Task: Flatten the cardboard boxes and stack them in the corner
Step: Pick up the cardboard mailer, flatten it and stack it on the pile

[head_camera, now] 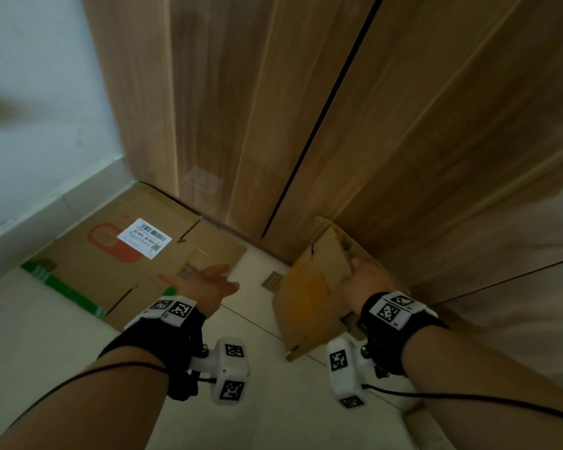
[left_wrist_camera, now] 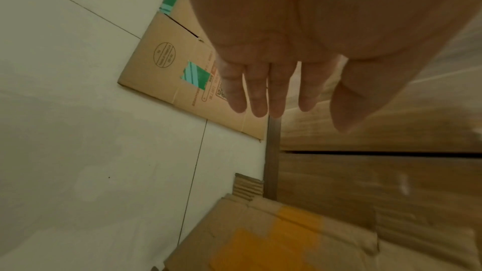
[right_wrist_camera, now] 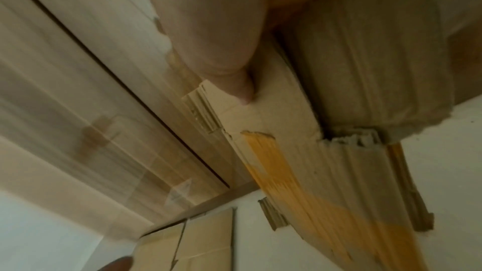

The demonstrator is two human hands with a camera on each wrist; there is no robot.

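A flattened cardboard box (head_camera: 124,254) with a white label and red and green print lies on the floor in the corner, also seen in the left wrist view (left_wrist_camera: 161,69). My left hand (head_camera: 213,280) hovers over its near right edge, fingers (left_wrist_camera: 258,94) straight and spread, holding nothing. My right hand (head_camera: 359,277) grips a second flattened cardboard box (head_camera: 309,297) with yellow tape, held off the floor beside the wardrobe. In the right wrist view my thumb (right_wrist_camera: 227,73) presses on its top face (right_wrist_camera: 281,123).
A tall wooden wardrobe (head_camera: 338,108) with a dark door gap stands right behind the boxes. A white wall (head_camera: 30,92) with a skirting board closes the left side. Pale floor tiles (head_camera: 264,417) lie below my arms.
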